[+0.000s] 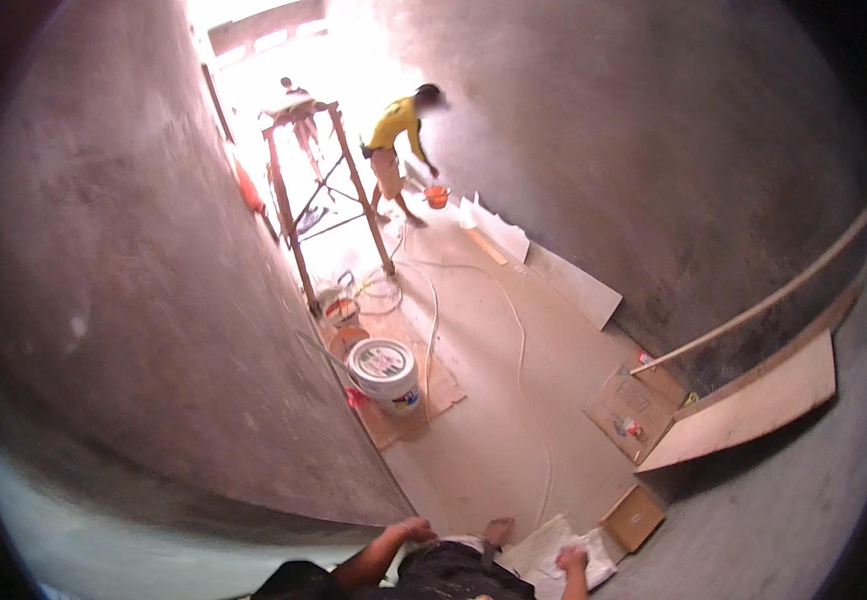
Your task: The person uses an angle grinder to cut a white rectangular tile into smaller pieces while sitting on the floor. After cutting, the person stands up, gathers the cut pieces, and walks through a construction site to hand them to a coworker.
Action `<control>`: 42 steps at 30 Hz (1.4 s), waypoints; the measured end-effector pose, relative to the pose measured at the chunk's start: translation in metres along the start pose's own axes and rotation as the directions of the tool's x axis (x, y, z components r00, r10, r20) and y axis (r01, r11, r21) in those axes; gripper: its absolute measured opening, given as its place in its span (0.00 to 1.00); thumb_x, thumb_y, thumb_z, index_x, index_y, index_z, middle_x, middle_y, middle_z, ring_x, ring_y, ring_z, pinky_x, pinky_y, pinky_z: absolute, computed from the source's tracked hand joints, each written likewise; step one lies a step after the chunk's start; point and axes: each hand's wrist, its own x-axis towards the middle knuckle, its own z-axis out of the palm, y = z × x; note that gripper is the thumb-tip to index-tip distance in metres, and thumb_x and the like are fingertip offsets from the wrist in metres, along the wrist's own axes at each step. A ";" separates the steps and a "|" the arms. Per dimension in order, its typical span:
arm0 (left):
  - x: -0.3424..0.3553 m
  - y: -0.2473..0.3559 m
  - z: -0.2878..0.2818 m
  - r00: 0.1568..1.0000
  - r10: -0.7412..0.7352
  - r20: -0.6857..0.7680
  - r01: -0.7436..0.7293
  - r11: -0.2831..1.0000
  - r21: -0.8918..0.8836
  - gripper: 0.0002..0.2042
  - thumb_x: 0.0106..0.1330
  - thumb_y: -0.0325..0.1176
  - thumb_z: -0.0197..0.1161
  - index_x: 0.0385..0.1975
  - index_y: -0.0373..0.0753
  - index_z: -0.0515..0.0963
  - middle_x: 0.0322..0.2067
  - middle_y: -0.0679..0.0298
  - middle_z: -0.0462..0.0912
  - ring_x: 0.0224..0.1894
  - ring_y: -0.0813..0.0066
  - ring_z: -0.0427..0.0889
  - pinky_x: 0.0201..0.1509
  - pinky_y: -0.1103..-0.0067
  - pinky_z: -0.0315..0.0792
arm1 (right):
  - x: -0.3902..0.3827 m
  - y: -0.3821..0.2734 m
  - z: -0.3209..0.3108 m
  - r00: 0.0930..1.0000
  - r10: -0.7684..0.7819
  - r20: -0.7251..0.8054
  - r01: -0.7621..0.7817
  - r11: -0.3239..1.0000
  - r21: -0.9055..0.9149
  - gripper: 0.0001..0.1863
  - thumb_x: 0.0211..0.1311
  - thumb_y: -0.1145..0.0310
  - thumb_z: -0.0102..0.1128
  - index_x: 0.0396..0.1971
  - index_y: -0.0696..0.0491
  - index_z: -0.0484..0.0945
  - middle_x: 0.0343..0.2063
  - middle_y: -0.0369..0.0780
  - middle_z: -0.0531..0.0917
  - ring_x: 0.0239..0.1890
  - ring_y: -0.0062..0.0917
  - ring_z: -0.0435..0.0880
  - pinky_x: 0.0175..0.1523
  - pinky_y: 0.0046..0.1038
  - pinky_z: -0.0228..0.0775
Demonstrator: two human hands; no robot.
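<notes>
My left hand (416, 529) is beside my dark clothing at the bottom of the head view, small and blurred, and its fingers cannot be made out. To the right, my right hand (572, 559) is closed in front of a crumpled white sheet (532, 549). Whether the fingers grip that sheet or something else is hidden. A bare foot (499, 529) shows between the hands. Close to the sheet's right side lies a small open brown cardboard box (634, 518).
A white lidded bucket (386, 374) stands on cardboard by the left wall. Hoses (521, 340) snake over the floor. Beyond is a wooden trestle (342, 180); a person in yellow (394, 125) bends by an orange bucket (438, 197). Boards (574, 285) lean along the right wall.
</notes>
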 end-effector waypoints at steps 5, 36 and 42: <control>0.083 0.038 -0.072 0.973 -0.229 0.017 0.229 0.960 -0.159 0.21 0.66 0.50 0.64 0.45 0.37 0.88 0.43 0.51 0.90 0.43 0.53 0.89 0.48 0.62 0.81 | 0.095 0.010 -0.059 0.897 0.215 0.385 -0.431 0.613 0.662 0.15 0.71 0.56 0.58 0.46 0.50 0.85 0.34 0.43 0.89 0.37 0.31 0.87 0.44 0.37 0.81; 0.432 -0.023 -0.386 0.785 -0.590 0.189 0.411 0.267 -0.872 0.18 0.71 0.44 0.63 0.52 0.39 0.82 0.37 0.57 0.87 0.34 0.66 0.85 0.34 0.65 0.80 | 0.845 -0.066 -0.653 0.898 -0.416 0.141 0.205 0.681 0.703 0.12 0.70 0.61 0.62 0.48 0.50 0.83 0.30 0.44 0.86 0.29 0.35 0.86 0.34 0.43 0.81; 0.489 -0.111 -0.546 0.499 -0.864 -0.072 0.303 0.252 -0.919 0.20 0.67 0.49 0.63 0.39 0.35 0.85 0.30 0.56 0.86 0.28 0.64 0.83 0.32 0.66 0.77 | 0.971 0.009 -0.666 0.932 -0.259 0.254 0.068 0.813 0.579 0.12 0.70 0.62 0.63 0.48 0.50 0.82 0.29 0.44 0.86 0.28 0.36 0.86 0.32 0.44 0.81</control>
